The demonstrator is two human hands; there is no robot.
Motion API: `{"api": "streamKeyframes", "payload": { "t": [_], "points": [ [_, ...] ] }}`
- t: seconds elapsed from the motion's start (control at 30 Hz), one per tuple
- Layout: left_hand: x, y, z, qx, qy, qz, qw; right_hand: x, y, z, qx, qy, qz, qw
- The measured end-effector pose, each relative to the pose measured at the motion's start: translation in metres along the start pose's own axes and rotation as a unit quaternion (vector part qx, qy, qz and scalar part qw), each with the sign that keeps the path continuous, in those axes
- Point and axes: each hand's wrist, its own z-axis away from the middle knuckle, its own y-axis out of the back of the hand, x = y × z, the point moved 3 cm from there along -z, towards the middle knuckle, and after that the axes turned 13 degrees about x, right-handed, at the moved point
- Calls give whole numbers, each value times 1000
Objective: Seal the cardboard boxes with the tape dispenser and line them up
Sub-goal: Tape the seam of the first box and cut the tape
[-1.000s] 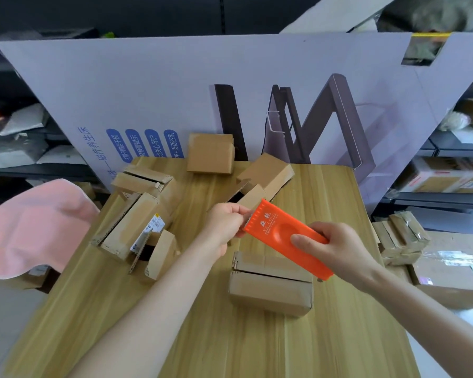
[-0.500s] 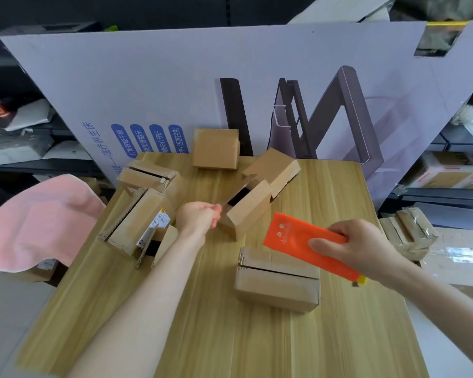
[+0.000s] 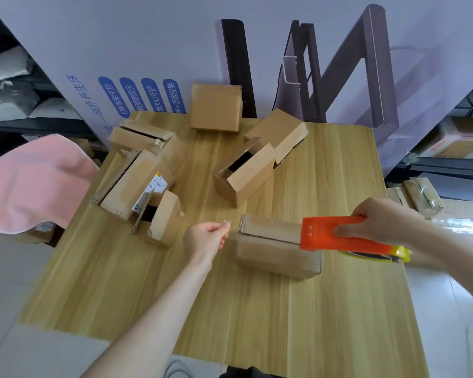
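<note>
COUNTER, MID-SEAL: A person's right hand (image 3: 381, 222) grips the orange tape dispenser (image 3: 320, 236), fingers (image 3: 344, 230) wrapped around its body. It is held over the right end of a cardboard box (image 3: 273, 255) lying near the middle of the wooden counter (image 3: 257, 309), with the yellow tape roll (image 3: 400, 255) jutting out beyond the hand. The left hand (image 3: 205, 238) hovers just beside the box's left end, thumb and forefinger pinching what looks like a clear tape end (image 3: 226, 222), too faint to be sure. Other boxes (image 3: 216, 107), several with open flaps, lie scattered across the counter's far half.
</note>
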Motion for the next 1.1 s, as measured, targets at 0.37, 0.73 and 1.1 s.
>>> {"api": "streamKeyframes", "payload": {
  "t": [0.37,0.73,1.1],
  "points": [
    [-21,-11,-15,12,14,1,1000,-11,-34,-17,-13,-2,30,999],
    [-48,-37,-13,-22,39,-29,999,-21,-50,-30,-7,6,112,994],
    [-62,-50,-14,-53,-63,-217,973,-28,-52,-29,-10,11,112,994]
  ]
}}
